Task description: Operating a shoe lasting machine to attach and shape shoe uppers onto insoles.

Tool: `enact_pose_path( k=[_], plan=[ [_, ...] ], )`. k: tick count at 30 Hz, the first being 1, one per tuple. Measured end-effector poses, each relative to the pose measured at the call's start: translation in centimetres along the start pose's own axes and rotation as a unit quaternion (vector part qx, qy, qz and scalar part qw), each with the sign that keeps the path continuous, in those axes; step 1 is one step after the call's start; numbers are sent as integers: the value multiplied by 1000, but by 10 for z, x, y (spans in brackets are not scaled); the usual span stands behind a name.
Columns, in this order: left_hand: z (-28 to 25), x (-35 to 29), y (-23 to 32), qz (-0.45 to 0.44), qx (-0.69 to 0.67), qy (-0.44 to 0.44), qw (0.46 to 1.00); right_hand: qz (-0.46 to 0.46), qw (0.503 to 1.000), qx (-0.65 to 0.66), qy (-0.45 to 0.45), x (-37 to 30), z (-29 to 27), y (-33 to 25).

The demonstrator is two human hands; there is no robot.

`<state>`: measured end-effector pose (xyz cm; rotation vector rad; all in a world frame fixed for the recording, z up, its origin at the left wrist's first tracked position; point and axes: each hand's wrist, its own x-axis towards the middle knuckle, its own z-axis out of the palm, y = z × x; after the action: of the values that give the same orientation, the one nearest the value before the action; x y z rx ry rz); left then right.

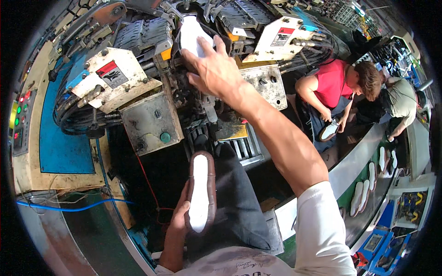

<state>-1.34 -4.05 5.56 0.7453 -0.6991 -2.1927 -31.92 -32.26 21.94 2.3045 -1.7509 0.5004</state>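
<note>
My left hand (pixel 181 215) grips a brown shoe upper (pixel 212 193) by its side, above my lap. The piece is turned bottom up, and its long white insole (pixel 200 188) faces me. With my right arm stretched forward, my right hand (pixel 212 69) lies over a second shoe (pixel 189 32) in the machine, fingers curled on its white bottom. Metal pincers (pixel 171 10) of the machine surround that shoe's far end. My palm hides part of the shoe's near end.
White guard plates (pixel 109 78) and bundled black hoses flank the machine head. A control panel (pixel 20 122) with lit buttons stands at the left. On the right, a co-worker in a red top (pixel 329 85) handles a shoe, beside a conveyor (pixel 357 168) carrying several white-bottomed shoes.
</note>
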Motion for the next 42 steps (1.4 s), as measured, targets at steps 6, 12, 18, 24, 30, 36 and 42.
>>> enact_pose_path(
  k=[6, 12, 18, 24, 30, 36, 42],
  plan=[
    [16, 23, 9, -25, 36, -13, 999, -5, 999, -3, 36, 13, -4, 4],
    [23, 42, 9, -39, -2, -36, 999, -21, 999, -3, 41, 24, -20, 2],
    [46, 46, 30, 4, 16, -57, 998, -45, 992, -1, 116, 24, -20, 19],
    [32, 2, 31, 155, 411, 55, 897, 97, 941, 306, 109, -163, 11, -42],
    [-21, -33, 29, 344, 740, 99, 570, 373, 877, 299, -37, -463, 85, -84],
    [-59, -105, 37, 337, 807, 162, 457, 363, 882, 295, -66, -479, 73, -126],
    [-109, -179, -2, 180, 560, 371, 719, 369, 863, 334, -82, -490, 86, -115]
  ],
)
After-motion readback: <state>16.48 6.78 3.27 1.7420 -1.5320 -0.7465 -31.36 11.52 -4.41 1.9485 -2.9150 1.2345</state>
